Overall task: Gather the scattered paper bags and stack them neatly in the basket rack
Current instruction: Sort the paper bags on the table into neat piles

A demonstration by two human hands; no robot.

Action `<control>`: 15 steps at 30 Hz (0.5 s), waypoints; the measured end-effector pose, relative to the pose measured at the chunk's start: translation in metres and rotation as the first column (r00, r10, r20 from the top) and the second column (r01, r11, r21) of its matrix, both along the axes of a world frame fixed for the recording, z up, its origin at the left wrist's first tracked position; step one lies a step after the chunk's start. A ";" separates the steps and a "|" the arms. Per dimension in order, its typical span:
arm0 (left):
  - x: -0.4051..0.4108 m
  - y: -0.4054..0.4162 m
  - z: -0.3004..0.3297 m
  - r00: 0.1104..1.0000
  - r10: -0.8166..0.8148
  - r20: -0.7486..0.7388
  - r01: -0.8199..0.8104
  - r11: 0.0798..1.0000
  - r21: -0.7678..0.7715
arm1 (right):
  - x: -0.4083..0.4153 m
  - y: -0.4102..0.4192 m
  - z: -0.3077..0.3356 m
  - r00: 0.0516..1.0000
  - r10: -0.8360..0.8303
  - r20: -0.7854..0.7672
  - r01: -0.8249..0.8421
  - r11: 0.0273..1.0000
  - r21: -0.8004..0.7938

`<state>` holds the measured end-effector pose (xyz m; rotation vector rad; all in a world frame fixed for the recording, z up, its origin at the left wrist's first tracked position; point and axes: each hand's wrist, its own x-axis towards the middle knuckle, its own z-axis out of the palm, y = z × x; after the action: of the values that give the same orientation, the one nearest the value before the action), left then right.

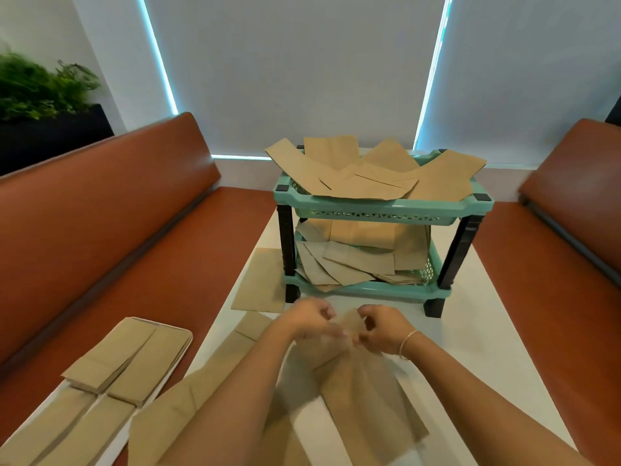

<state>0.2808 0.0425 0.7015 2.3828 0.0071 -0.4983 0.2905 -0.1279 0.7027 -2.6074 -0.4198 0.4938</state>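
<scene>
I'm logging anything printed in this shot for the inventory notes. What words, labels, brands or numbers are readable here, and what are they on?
None can be read.
Paper bags: plain brown, no print visible.
Basket rack: only a moulded triangle pattern, no lettering.
Bags held by the left hand and right hand: motion-blurred, no text discernible.

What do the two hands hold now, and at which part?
Both the left hand and the right hand pinch one paper bag at its far end. The picture is blurred there, so the exact edge cannot be told.
</scene>
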 end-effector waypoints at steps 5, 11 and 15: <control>0.014 0.067 0.001 0.988 0.126 -0.091 -0.100 0.964 0.246 | 0.004 0.003 0.004 0.997 0.017 0.081 -0.013 0.999 -0.044; 0.022 0.103 -0.026 0.900 0.432 0.048 -0.422 0.843 0.334 | 0.008 -0.003 0.000 0.995 0.004 0.104 0.002 0.998 -0.059; 0.033 0.105 -0.044 0.889 0.457 0.025 -0.440 0.840 0.317 | 0.009 -0.008 -0.004 0.995 -0.026 0.091 0.034 0.996 -0.086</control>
<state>0.3134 0.1473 0.6573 2.5575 0.7064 -0.3476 0.2997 -0.1360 0.6990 -2.7238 -0.3964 0.3939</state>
